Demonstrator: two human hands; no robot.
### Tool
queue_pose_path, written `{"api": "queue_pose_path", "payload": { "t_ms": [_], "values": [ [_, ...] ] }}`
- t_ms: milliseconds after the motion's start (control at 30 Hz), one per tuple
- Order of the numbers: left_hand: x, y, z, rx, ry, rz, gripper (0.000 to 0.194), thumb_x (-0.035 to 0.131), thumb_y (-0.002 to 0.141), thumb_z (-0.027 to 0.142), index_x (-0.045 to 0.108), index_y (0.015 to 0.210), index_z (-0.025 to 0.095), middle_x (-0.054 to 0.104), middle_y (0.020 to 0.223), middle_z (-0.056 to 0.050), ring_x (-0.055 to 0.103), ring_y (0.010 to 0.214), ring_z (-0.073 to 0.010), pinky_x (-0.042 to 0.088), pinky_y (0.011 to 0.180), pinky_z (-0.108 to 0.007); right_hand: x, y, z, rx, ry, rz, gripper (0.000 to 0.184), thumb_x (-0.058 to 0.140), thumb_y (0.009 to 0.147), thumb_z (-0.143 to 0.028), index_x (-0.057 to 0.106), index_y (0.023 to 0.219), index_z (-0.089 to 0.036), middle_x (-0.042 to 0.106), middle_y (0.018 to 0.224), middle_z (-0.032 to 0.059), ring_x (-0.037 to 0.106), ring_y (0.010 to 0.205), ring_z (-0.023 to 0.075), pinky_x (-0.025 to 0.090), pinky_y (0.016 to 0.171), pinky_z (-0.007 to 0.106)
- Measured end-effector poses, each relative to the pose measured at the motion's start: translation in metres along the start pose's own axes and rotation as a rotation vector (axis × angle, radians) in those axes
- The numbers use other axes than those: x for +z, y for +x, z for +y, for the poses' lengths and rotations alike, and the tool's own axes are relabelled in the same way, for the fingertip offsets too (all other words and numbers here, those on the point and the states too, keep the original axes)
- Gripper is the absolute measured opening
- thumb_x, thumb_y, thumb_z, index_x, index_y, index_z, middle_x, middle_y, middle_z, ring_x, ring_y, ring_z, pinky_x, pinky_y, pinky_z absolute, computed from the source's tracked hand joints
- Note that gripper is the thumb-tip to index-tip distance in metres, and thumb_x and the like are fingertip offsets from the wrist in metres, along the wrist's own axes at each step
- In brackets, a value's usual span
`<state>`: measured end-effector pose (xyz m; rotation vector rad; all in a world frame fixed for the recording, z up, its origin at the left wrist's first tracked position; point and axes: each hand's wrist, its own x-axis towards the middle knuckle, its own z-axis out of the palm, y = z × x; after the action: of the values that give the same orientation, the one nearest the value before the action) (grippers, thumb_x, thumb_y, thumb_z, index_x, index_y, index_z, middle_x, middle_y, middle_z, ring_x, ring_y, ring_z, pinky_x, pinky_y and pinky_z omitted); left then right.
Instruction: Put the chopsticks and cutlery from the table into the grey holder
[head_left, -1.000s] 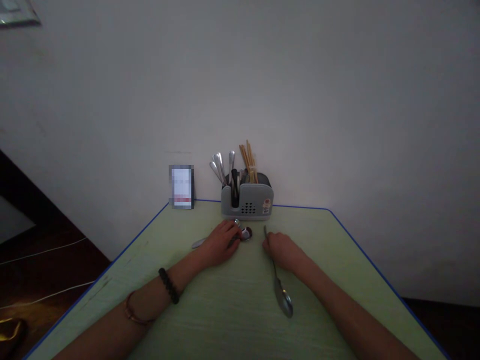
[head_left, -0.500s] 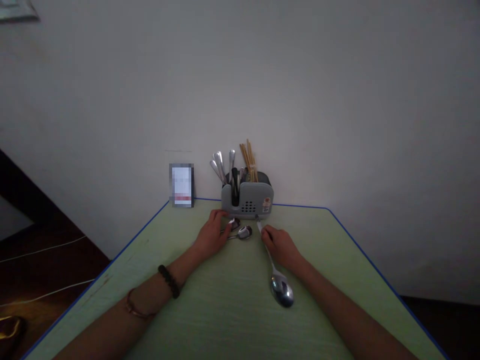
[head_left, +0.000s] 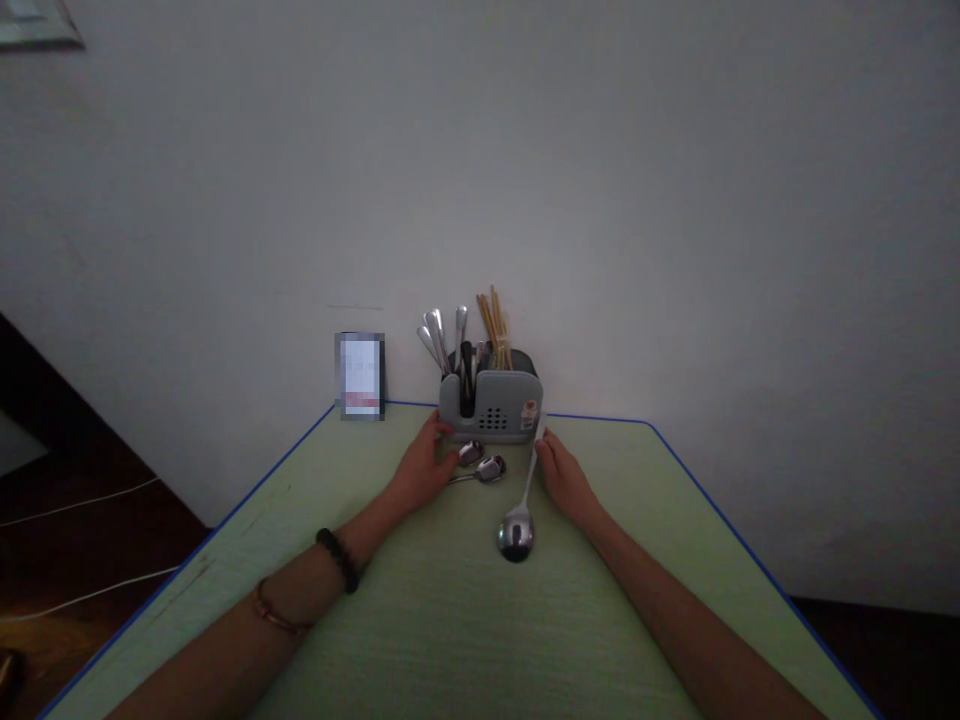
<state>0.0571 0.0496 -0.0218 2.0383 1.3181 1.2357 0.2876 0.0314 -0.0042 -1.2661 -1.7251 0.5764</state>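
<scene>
A large metal spoon (head_left: 517,533) is gripped by its handle in my right hand (head_left: 568,478), bowl toward me. The handle's upper end overlaps the lower right corner of the grey cutlery holder (head_left: 510,400). My left hand (head_left: 424,462) rests on the table with fingers apart, fingertips at the holder's lower left corner. Beside its thumb lie two small spoons, one (head_left: 471,453) close to the holder and another (head_left: 492,468) nearer me; my left hand hides part of their handles. Upright in the holder stand metal cutlery handles (head_left: 435,330), a black handle (head_left: 466,370) and wooden chopsticks (head_left: 493,320).
A phone-like device with a blurred screen (head_left: 361,375) leans at the back left. The green table (head_left: 420,610) has a blue edge and meets a pale wall (head_left: 675,250). White cables (head_left: 97,585) run on the floor at left.
My right hand has moved slightly right and swung the large spoon, so its bowl went left and away from me while the handle end went right. My left hand stays near the holder.
</scene>
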Motion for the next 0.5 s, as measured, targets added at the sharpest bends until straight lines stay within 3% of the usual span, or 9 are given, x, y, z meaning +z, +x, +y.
{"api": "queue_pose_path", "payload": {
  "t_ms": [267, 500],
  "values": [
    [-0.0053, 0.0053, -0.0007, -0.07, -0.102, -0.044, 0.025, 0.051, 0.073, 0.018, 0.045, 0.097, 0.019, 0.047, 0.133, -0.01, 0.053, 0.114, -0.0213, 0.041, 0.099, -0.043, -0.0043, -0.003, -0.0047, 0.024, 0.024, -0.011, 0.036, 0.028, 0.089, -0.036, 0.054, 0.102, -0.015, 0.059, 0.119, 0.0129, 0.053, 0.109, 0.021, 0.037, 0.098, 0.036],
    [-0.0069, 0.0053, -0.0014, -0.036, -0.082, -0.064, 0.027, 0.052, 0.073, 0.018, 0.045, 0.1, 0.02, 0.04, 0.139, -0.009, 0.051, 0.115, -0.0217, 0.041, 0.099, -0.043, -0.0038, -0.0023, -0.0026, 0.017, 0.009, -0.04, 0.034, 0.029, 0.089, -0.036, 0.055, 0.1, -0.016, 0.059, 0.117, 0.0123, 0.053, 0.109, 0.0208, 0.036, 0.099, 0.037]
  ]
}}
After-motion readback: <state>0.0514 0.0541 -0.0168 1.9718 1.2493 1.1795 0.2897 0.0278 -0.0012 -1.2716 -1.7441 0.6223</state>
